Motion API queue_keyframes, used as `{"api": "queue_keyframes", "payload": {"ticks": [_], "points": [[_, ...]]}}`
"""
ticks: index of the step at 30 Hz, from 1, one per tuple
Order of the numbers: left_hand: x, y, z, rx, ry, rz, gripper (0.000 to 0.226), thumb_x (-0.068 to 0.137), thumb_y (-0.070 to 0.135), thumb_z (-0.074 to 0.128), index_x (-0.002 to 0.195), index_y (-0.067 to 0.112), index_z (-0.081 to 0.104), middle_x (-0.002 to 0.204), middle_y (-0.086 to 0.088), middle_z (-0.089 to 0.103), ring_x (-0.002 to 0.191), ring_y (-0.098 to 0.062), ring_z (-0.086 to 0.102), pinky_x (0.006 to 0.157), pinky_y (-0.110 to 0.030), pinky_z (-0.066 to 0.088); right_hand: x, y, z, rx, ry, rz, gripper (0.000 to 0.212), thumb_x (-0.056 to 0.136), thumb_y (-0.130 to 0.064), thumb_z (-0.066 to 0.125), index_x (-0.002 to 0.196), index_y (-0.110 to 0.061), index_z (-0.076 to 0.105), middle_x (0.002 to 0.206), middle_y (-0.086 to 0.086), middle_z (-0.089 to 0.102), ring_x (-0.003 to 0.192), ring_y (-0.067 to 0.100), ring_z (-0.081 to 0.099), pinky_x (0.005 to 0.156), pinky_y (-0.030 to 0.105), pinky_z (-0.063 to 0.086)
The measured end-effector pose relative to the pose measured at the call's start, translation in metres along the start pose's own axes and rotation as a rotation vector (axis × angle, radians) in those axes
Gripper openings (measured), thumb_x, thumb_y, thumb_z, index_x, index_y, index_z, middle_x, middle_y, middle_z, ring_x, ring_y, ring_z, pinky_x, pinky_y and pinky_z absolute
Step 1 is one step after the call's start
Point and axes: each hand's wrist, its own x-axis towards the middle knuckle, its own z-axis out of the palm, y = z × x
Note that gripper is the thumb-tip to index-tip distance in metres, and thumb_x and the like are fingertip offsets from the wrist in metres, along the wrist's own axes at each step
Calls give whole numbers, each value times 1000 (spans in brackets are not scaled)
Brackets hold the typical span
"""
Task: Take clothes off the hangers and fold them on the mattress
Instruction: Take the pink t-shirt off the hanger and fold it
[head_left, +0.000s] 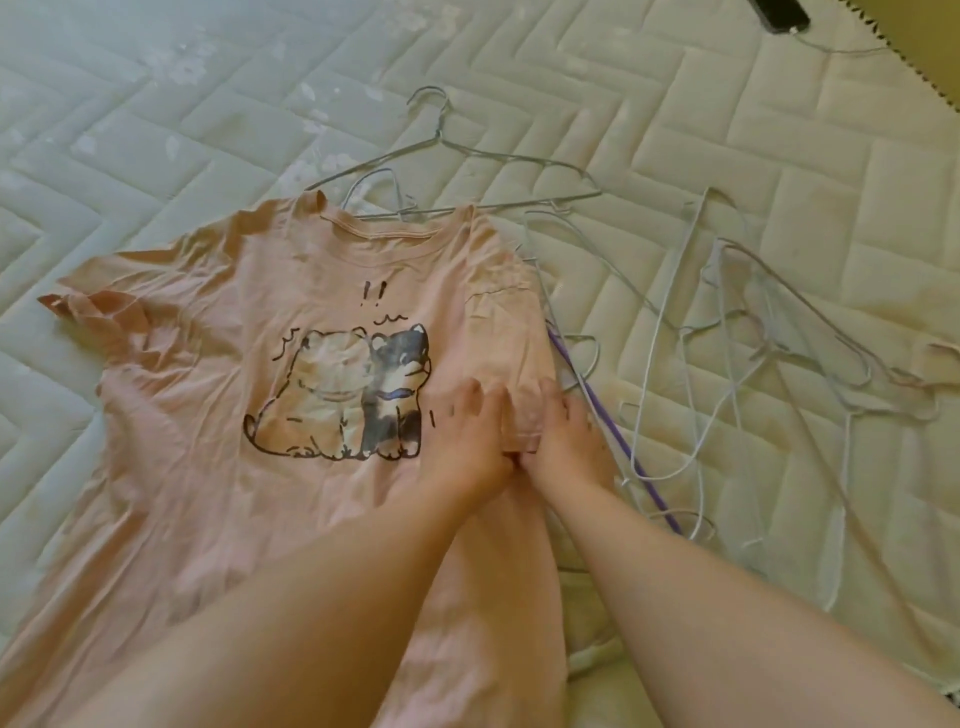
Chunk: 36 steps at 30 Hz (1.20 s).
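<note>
A pink T-shirt (218, 364) with a print of two cartoon animals lies front up on the quilted mattress (156, 104). Its right sleeve is folded in over the body. My left hand (467, 436) lies flat on the shirt, just right of the print, fingers spread. My right hand (563, 436) presses on the folded sleeve edge beside it, the two hands touching at the thumbs. Several bare wire hangers (727, 332) lie tangled to the right of the shirt, and one more hanger (457, 171) sits above the collar.
A purple hanger rod (613, 431) runs along the shirt's right edge under the wire ones. A dark phone (779, 15) with a cable lies at the top right near the mattress edge. Bare mattress stretches to the left and top.
</note>
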Motion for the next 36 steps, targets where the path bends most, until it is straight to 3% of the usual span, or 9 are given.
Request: {"api": "queue_keyframes", "payload": {"ticks": [5, 9, 12, 15, 18, 21, 24, 30, 36], "points": [[25, 30, -14, -139, 263, -138, 29, 93, 26, 44, 118, 19, 57, 120, -5, 47, 106, -25, 48, 88, -35, 41, 29, 11, -26, 339, 94, -117, 29, 97, -17, 42, 118, -16, 62, 114, 11, 64, 108, 31, 55, 87, 34, 42], [46, 79, -44, -741, 125, -5, 21, 86, 32, 57, 102, 21, 64, 95, 4, 62, 92, -18, 59, 76, -29, 46, 53, 16, -80, 853, 147, 86, 28, 96, -10, 39, 106, -16, 64, 112, 6, 65, 105, 24, 58, 91, 28, 44], [63, 105, -60, -854, 110, 29, 24, 94, 34, 51, 115, 22, 55, 97, 8, 57, 87, -14, 57, 64, -17, 44, 74, 30, -122, 1061, 339, 346, 28, 96, -10, 37, 103, -21, 61, 105, -2, 60, 94, 20, 54, 84, 27, 43], [84, 107, -64, -694, 273, -134, 32, 98, 32, 44, 126, 18, 48, 118, -2, 57, 100, -21, 58, 78, -31, 51, 91, 56, -139, 1096, 395, 645, 23, 96, -11, 35, 109, -15, 53, 115, 8, 57, 98, 28, 55, 83, 32, 43], [104, 104, -56, -448, 166, -265, 39, 98, 31, 42, 133, 16, 42, 129, -7, 50, 113, -27, 53, 93, -38, 46, 103, 74, -134, 1103, 332, 856, 38, 99, -15, 32, 134, -1, 40, 137, 21, 45, 123, 37, 47, 99, 41, 38], [112, 113, -41, -404, 4, -224, 46, 96, 25, 45, 139, 10, 38, 140, -11, 41, 125, -29, 43, 103, -37, 38, 105, 77, -116, 1029, 138, 715, 46, 94, -34, 47, 127, -2, 46, 125, 19, 57, 110, 37, 57, 86, 39, 48], [109, 130, -27, -435, -158, -170, 45, 92, 7, 44, 136, 6, 38, 140, -14, 37, 131, -31, 36, 105, -32, 33, 102, 74, -88, 1070, -160, 661, 45, 90, -21, 58, 131, -9, 43, 118, 11, 58, 86, 26, 59, 53, 24, 50], [96, 113, -25, -588, -61, -181, 51, 92, 8, 46, 142, 15, 35, 146, -7, 38, 130, -25, 39, 102, -31, 36, 91, 77, -97, 687, 51, 732, 30, 94, -16, 48, 121, -4, 53, 124, 18, 55, 113, 34, 54, 93, 40, 44], [70, 67, -56, -595, 159, -289, 35, 95, 16, 43, 129, 16, 48, 126, -5, 53, 108, -22, 54, 88, -34, 48, 71, 17, -103, 584, 128, 454, 28, 91, -15, 44, 118, -10, 51, 127, 13, 51, 114, 34, 51, 94, 39, 45]]}}
